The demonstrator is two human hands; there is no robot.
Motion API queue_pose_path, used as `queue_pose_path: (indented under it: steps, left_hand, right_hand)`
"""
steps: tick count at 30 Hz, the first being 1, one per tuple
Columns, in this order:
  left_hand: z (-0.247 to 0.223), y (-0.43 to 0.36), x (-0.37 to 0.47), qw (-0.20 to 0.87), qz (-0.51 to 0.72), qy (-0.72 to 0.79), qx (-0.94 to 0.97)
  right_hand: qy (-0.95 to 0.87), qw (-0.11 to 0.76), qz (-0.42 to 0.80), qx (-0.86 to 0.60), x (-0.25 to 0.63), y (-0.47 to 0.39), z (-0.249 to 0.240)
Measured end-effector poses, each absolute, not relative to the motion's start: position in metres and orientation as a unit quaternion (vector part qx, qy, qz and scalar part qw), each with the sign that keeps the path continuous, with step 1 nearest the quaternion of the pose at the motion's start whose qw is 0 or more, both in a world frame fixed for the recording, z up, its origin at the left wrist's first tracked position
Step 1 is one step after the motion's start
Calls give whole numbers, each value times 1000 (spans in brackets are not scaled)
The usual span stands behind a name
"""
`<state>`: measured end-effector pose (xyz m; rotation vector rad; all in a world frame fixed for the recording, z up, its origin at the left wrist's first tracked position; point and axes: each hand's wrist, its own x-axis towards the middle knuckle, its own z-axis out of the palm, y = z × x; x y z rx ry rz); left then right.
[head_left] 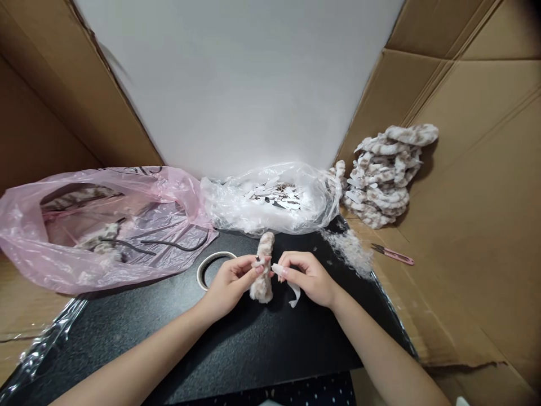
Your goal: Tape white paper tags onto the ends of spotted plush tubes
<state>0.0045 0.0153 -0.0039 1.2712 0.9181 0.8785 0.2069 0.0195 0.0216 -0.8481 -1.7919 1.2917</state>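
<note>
A furry brown-and-white striped strip (265, 246) stands out lengthwise between my hands over the black table. My left hand (235, 282) is closed on it, thumb and forefinger pinching near a small dark tip. Just to the right, my right hand (307, 277) pinches a piece of white tape (295, 294), whose loose end hangs below the fingers. The two hands' fingertips nearly meet at the furry strip. Beside my left hand lies a roll of tape (203, 277), partly covered by that hand.
On the left lies an open pink plastic bag (177, 186) with furry strips and dark cords. A clear bag (224, 206) behind my hands holds white and brown scraps. To the right are a furry strip pile (380, 175), loose fluff (349, 248) and pink thread snips (393, 255). Cardboard walls surround the table.
</note>
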Motion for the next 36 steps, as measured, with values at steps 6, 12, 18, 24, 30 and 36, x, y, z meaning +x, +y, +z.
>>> queue_pose_path:
  steps: [6, 12, 18, 24, 30, 36]
  left_hand:
    - [-12, 8, 11, 676, 424, 363, 481]
    - [-12, 5, 12, 637, 425, 390, 512]
    - [-10, 3, 13, 591, 442, 436, 515]
    - [-7, 0, 13, 570, 440, 444, 533]
    - [-9, 4, 13, 589, 438, 453, 506]
    - [1, 8, 6, 538, 434, 447, 568]
  right_hand:
    - [-739, 369, 445, -346, 198, 16, 17]
    - [-755, 376, 388, -372, 190, 13, 11]
    - [-724, 391, 377, -425, 184, 11, 7]
    - [-699, 398, 384, -453, 179, 9, 6]
    - [-702, 376, 389, -463, 179, 9, 5]
    - [-733, 356, 327, -479, 198, 16, 18]
